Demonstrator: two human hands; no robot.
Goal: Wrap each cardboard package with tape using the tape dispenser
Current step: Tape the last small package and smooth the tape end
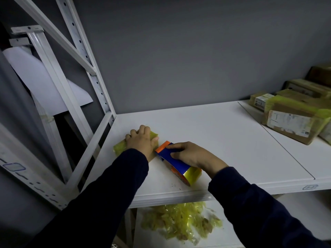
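Your left hand (pixel 140 140) is lying over the small package (pixel 120 146) just left of the tape dispenser (pixel 172 158), fingers bending over its far edge and pinning it to the shelf (pixel 215 140). Your right hand (pixel 189 154) is gripping the tape dispenser, nose right up against the package. It's showing mostly yellow tape, so I'm judging it nearly finished. Well right of the tape dispenser, the stacked packages (pixel 290 120) are blurring and running off-frame, so I'm not counting what's left.
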